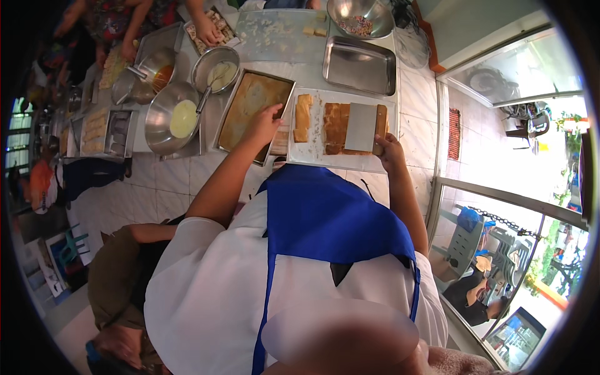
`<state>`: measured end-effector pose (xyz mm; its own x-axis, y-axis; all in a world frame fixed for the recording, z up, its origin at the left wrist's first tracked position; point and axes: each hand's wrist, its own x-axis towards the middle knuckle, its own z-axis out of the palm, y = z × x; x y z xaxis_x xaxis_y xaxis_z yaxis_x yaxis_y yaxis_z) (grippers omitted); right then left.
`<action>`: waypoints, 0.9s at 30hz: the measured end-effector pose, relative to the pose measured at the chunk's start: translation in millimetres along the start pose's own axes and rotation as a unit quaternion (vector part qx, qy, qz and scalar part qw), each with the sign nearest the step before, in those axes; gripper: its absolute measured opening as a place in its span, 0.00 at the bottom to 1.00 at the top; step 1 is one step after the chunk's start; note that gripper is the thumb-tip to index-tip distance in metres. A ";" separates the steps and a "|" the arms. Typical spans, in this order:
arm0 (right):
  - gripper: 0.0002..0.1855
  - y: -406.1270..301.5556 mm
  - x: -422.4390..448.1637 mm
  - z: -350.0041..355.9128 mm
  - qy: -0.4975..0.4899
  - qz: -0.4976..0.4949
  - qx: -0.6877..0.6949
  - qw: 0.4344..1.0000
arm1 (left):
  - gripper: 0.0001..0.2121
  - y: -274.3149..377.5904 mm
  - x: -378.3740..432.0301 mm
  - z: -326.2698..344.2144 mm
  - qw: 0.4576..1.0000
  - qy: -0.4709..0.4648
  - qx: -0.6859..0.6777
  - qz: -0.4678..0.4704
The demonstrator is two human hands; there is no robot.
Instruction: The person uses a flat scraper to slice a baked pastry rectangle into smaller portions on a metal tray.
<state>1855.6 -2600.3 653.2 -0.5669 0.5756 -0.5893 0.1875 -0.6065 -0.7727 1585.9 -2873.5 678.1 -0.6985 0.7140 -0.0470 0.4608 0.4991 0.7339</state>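
Observation:
My right hand (390,150) grips the wooden handle of a bench scraper (361,126). Its flat metal blade lies over a brown sheet cake slab (335,129) with cut lines across it. This slab rests on a white board (311,157), and crumbs are scattered to its left. A separate cake strip (302,118) lies at the board's left side. My left hand (266,124) is over the right side of a rectangular metal baking pan (228,137), fingers apart and holding nothing. A browned sheet cake (248,103) fills that pan; whether my fingers touch it I cannot tell.
Beyond the board stands a rectangular metal tray (360,65). Steel bowls of pale batter (164,129), one with a whisk (206,96), stand left of the pan. Another person's hand (207,32) reaches into a tray of pastries (220,21). Someone bends close at my left (117,272).

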 end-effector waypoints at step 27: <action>0.26 6.2 6.5 36.9 0.162 -0.033 -0.378 0.911 | 0.54 18.7 86.9 41.2 0.848 -0.309 0.347 0.255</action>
<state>1823.5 -2620.6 653.2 -0.3538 0.8025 -0.4804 0.7303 -0.0838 -0.6780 1556.4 -2781.8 659.7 0.0102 0.9381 -0.3463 0.9775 0.0636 0.2010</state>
